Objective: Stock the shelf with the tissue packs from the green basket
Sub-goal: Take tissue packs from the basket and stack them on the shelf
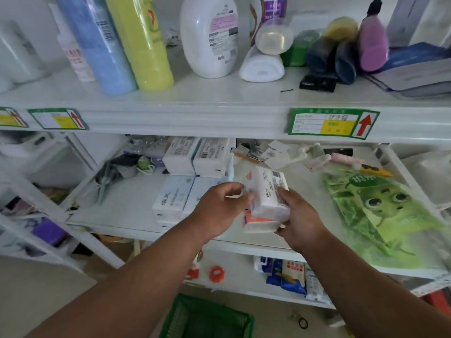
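Observation:
Over the middle shelf [127, 215] I hold two white tissue packs, one stacked on the other. The upper pack [267, 193] is white with a barcode; the lower pack [258, 222] has orange print. My right hand [300, 215] grips both from the right side and below. My left hand [219, 206] pinches the upper pack's left edge with thumb and fingers. Several white and pale blue tissue packs [175, 191] stand stacked on the shelf to the left. The green basket [207, 318] sits on the floor below, its inside mostly out of view.
A large green bag with a cartoon face [380, 215] lies on the shelf's right part. Small clutter lines the shelf's back. The upper shelf [219, 113] carries bottles and rolls. Packets [285, 274] lie on the lower shelf. A second rack stands at left.

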